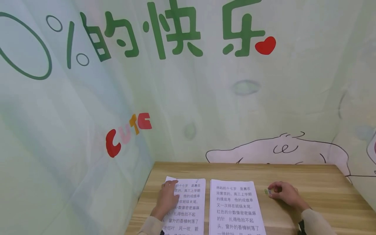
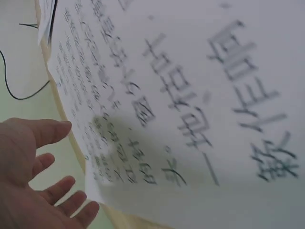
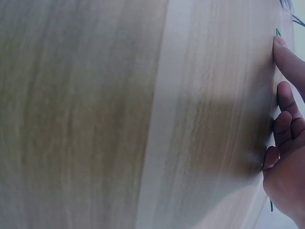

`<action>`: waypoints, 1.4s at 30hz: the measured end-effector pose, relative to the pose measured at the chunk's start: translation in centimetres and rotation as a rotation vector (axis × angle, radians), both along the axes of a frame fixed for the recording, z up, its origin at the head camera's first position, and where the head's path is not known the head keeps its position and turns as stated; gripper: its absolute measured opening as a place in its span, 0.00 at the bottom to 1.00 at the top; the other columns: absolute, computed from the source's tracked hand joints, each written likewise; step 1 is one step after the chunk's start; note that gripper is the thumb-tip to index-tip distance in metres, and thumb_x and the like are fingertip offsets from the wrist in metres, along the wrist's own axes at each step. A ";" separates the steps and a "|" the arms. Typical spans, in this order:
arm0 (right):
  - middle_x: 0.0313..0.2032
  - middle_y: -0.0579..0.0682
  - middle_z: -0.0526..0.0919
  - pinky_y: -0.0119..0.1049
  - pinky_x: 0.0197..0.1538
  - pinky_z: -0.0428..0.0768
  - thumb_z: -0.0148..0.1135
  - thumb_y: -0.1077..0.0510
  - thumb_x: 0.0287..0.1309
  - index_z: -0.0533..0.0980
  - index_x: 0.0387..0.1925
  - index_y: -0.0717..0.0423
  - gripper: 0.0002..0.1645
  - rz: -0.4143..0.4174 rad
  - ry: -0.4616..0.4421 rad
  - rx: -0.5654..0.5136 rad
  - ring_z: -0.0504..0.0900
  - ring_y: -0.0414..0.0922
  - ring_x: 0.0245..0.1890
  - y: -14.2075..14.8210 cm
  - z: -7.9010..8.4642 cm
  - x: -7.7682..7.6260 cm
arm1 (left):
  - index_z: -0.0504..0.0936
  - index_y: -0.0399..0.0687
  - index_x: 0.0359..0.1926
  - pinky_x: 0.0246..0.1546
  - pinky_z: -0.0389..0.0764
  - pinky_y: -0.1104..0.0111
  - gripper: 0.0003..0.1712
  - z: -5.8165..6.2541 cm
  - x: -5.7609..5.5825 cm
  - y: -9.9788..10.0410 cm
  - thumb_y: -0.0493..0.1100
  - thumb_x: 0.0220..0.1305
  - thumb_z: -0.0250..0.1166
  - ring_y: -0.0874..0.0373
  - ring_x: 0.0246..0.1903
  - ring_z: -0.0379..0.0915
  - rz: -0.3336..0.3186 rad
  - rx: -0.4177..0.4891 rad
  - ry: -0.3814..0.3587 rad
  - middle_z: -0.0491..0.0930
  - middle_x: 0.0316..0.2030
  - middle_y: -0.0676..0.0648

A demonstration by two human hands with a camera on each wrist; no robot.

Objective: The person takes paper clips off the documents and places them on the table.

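Observation:
At the upper left corner of the left stack of printed sheets (image 1: 188, 213) is my left hand (image 1: 168, 197). Its fingers look relaxed and spread in the left wrist view, near the sheet's edge. A paper clip (image 1: 197, 180) sits at the top edge of that stack. On the right, my right hand (image 1: 284, 192) has its thumb and index finger at a small bluish paper clip (image 1: 269, 192), which they appear to pinch. Just left of it lies a green paper clip (image 1: 266, 192). The right wrist view shows the thumb (image 3: 285, 52) beside a bit of green.
A second stack of printed sheets (image 1: 235, 212) lies between the hands on the wooden table (image 1: 329, 189). Printed curtains (image 1: 182, 98) with green characters and a cartoon figure hang behind and beside the table. A dark cord (image 2: 21, 98) shows in the left wrist view.

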State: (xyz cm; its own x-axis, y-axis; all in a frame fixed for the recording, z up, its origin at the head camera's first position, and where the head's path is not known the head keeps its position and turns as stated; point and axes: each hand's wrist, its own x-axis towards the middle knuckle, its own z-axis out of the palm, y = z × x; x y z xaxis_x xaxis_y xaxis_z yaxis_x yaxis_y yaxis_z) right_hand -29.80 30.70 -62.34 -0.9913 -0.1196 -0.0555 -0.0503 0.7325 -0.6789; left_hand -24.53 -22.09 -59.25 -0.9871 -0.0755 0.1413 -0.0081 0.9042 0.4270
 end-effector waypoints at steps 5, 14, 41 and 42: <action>0.37 0.47 0.81 0.42 0.46 0.67 0.82 0.50 0.50 0.86 0.46 0.51 0.21 0.001 0.009 -0.010 0.75 0.44 0.40 -0.1 -0.2 0.2 | 0.70 0.40 0.75 0.70 0.73 0.36 0.44 -0.6 0.3 -1.3 0.34 0.58 0.76 0.27 0.71 0.63 0.129 0.006 -0.034 0.66 0.73 0.28; 0.38 0.48 0.82 0.39 0.46 0.74 0.82 0.53 0.50 0.86 0.45 0.54 0.21 0.002 0.023 -0.021 0.76 0.45 0.40 0.7 -0.4 0.7 | 0.65 0.34 0.77 0.62 0.79 0.42 0.53 -1.7 -0.3 -1.5 0.33 0.50 0.78 0.34 0.56 0.75 0.225 0.081 -0.099 0.77 0.57 0.30; 0.39 0.48 0.81 0.43 0.46 0.67 0.81 0.49 0.52 0.86 0.47 0.52 0.22 -0.002 0.005 0.005 0.75 0.46 0.41 0.0 0.1 -0.2 | 0.54 0.55 0.85 0.23 0.73 0.67 0.58 -0.9 0.1 -1.8 0.23 0.57 0.65 0.56 0.26 0.70 0.025 0.040 -0.086 0.78 0.43 0.38; 0.39 0.48 0.81 0.43 0.46 0.67 0.81 0.49 0.52 0.86 0.47 0.52 0.22 -0.004 0.002 0.007 0.75 0.46 0.41 0.0 0.0 -0.2 | 0.56 0.55 0.85 0.25 0.74 0.67 0.57 -0.8 0.2 -1.9 0.22 0.58 0.64 0.55 0.28 0.71 0.024 0.062 -0.086 0.79 0.47 0.37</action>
